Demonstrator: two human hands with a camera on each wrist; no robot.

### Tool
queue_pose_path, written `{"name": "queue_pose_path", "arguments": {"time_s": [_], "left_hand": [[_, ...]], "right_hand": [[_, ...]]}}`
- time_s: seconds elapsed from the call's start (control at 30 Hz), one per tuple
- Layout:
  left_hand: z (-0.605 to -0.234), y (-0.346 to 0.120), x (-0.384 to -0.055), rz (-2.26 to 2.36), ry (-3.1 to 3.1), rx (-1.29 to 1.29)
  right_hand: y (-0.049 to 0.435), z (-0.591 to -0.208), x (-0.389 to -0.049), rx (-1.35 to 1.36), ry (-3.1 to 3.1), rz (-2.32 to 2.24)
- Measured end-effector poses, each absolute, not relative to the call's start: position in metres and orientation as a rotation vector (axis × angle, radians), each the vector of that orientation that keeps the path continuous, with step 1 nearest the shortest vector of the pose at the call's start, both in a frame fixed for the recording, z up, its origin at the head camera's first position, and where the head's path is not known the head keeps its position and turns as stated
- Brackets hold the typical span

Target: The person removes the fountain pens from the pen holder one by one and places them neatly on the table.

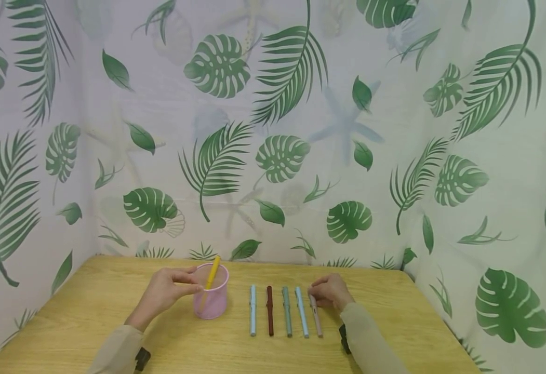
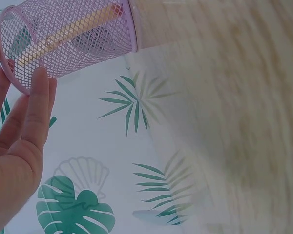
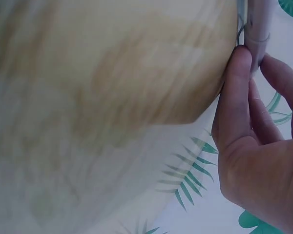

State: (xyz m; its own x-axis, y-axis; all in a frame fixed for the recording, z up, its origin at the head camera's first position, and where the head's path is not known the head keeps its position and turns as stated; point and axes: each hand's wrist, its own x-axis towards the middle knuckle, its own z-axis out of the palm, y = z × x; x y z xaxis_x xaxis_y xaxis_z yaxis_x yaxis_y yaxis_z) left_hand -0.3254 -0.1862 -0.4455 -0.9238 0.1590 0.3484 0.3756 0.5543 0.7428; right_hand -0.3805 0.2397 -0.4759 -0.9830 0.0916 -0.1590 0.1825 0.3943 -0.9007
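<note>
A pink mesh pen cup [image 1: 211,304] stands on the table with a yellow pen [image 1: 213,272] leaning in it. My left hand [image 1: 165,291] holds the cup near its rim; in the left wrist view its fingers [image 2: 36,114] lie against the mesh. To the right is a row of pens: a light blue pen [image 1: 253,311], a dark red pen [image 1: 269,311], a green pen [image 1: 287,311], another light blue pen [image 1: 302,311] and a greyish-pink pen [image 1: 316,316]. My right hand [image 1: 332,291] pinches the far end of the greyish-pink pen between thumb and fingers.
The wooden table [image 1: 179,343] reaches back to a white curtain [image 1: 282,208] printed with green leaves, which hangs behind and on both sides. A dark wrist strap [image 1: 344,338] shows at the right sleeve.
</note>
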Motion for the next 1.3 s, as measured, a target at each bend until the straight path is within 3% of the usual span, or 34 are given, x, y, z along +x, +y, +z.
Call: {"name": "queue_pose_path", "arguments": {"time_s": [1.3], "left_hand": [[-0.4464, -0.1874, -0.3271, -1.272, -2.56, -0.438]], "right_hand": [[0.2458, -0.4749, -0.3801, 0.25, 2.528, -1.79]]}}
